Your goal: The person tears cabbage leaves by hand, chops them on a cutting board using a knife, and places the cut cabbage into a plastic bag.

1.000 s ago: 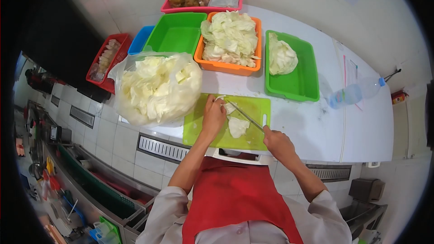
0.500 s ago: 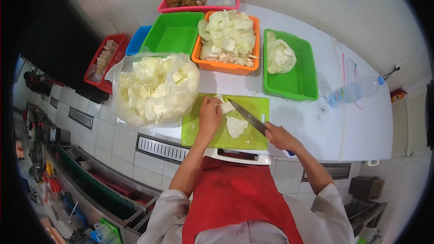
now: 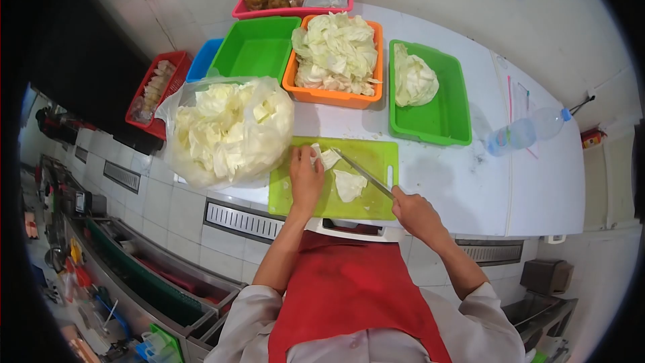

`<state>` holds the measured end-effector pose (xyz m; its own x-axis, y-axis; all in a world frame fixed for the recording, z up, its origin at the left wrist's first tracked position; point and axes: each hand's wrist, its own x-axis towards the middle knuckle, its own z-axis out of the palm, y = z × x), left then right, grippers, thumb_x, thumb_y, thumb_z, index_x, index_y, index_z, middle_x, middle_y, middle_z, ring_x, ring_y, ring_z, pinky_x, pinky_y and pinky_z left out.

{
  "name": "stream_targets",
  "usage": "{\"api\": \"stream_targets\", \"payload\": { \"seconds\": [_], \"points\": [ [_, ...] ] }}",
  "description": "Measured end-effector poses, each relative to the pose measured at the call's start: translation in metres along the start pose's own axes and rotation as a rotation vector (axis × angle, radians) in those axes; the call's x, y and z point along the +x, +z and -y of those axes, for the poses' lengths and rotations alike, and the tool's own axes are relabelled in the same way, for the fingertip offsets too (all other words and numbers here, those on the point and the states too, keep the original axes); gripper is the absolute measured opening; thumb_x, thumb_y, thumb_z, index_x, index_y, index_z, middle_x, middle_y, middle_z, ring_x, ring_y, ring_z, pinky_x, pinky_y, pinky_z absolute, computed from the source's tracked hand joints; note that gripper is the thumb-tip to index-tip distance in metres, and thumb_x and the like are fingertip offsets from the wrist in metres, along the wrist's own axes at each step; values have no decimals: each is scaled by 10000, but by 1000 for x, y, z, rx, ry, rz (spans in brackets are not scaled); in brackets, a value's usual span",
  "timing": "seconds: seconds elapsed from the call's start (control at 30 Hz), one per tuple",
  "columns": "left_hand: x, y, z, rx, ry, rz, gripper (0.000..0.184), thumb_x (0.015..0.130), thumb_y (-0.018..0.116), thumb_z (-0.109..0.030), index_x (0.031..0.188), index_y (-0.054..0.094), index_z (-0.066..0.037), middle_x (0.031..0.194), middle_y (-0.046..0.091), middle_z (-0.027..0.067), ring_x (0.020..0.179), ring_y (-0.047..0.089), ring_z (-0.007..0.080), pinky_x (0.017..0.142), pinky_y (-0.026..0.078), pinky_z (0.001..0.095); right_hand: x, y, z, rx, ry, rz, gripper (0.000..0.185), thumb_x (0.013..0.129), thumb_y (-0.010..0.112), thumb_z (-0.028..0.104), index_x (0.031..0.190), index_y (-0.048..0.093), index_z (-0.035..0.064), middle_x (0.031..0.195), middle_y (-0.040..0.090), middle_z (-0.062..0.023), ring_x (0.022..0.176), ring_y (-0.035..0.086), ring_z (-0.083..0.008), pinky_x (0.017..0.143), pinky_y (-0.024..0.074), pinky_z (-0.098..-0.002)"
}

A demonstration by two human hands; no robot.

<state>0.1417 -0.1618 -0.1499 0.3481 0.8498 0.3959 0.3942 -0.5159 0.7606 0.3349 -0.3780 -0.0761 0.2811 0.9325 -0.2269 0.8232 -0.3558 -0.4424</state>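
My right hand (image 3: pixel 418 212) is wrapped round the handle of a kitchen knife (image 3: pixel 366 175). The blade points up and left, its tip touching or just above a piece of cabbage leaf (image 3: pixel 329 159). On that leaf's left side my left hand (image 3: pixel 307 176) has its fingers bent and holds it against the green cutting board (image 3: pixel 309 204). A second, larger cut piece of cabbage (image 3: pixel 349 186) lies flat below the blade. Beside my left hand stands a clear plastic bag (image 3: pixel 195 169) heaped with cut cabbage (image 3: pixel 228 117).
Behind the board is an orange tub (image 3: pixel 332 98) piled with cabbage leaves. A green tub (image 3: pixel 443 136) to the right holds part of a cabbage head (image 3: pixel 415 81). Another green tub (image 3: pixel 259 47) stands behind the bag. A water bottle (image 3: pixel 531 132) lies at the right.
My left hand has shifted slightly left and its fingers have loosened a little. The knife has moved slightly left and turned, showing a narrower side of its blade.
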Motion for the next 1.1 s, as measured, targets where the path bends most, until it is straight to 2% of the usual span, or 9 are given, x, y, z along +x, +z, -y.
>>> {"api": "stream_targets", "payload": {
  "seconds": [0.17,0.27,0.37,0.43,0.93,1.0,1.03,1.07,1.1],
  "points": [
    [-2,10,0,64,-45,-21,262,850,668,107,1050,540,-5,1045,552,227,951,577,475,808,456,539,0,1,-1,-108,1,64,274,996,618,161,1232,542,45,773,706,-252,746,703,-489,682,562,-603],
    [-2,10,-1,60,-39,-20,258,852,666,103,1051,542,-3,1045,553,230,955,577,479,808,459,542,2,-9,7,-106,4,61,201,990,589,147,1157,535,49,754,697,-252,746,699,-492,703,561,-607],
    [-1,8,-2,67,-53,-4,257,854,663,100,1056,541,-2,1046,553,231,960,578,482,812,460,542,6,-19,11,-106,32,91,212,986,591,146,1167,534,51,762,699,-256,759,704,-492,710,563,-608],
    [-2,8,-1,71,-58,-9,252,859,657,99,1057,538,-1,1048,552,233,963,578,485,816,459,546,9,-17,5,-171,21,139,285,1000,609,161,1255,542,52,778,710,-249,749,713,-474,682,575,-587],
    [0,8,7,74,-39,4,273,851,618,120,1077,539,-12,1055,544,243,951,576,491,808,458,557,20,-19,-5,-315,-26,169,293,1004,557,136,1289,545,68,750,706,-237,707,723,-453,629,580,-565],
    [0,6,2,24,-71,4,212,850,576,121,1027,556,5,970,546,240,922,584,486,800,459,565,21,-8,-25,-374,-37,183,363,1007,547,138,1367,538,87,776,709,-250,721,727,-443,631,574,-571],
    [-4,5,6,-6,-201,122,148,868,530,90,991,591,34,905,571,250,901,596,486,807,473,574,10,-3,-39,-359,-44,169,412,1018,539,155,1428,539,118,808,714,-255,727,719,-451,641,567,-582],
    [-19,30,31,46,-46,-87,157,905,503,42,997,629,60,913,632,262,914,623,484,828,497,576,7,-7,-38,-282,-35,151,439,1012,562,171,1450,550,131,794,711,-244,709,707,-458,641,558,-593],
    [-18,35,41,15,-115,-88,217,921,488,42,1069,644,73,1043,666,304,1014,631,490,910,515,559,11,1,-48,-281,22,181,442,989,612,179,1425,569,118,801,712,-249,703,695,-470,646,545,-615]
  ]
}}
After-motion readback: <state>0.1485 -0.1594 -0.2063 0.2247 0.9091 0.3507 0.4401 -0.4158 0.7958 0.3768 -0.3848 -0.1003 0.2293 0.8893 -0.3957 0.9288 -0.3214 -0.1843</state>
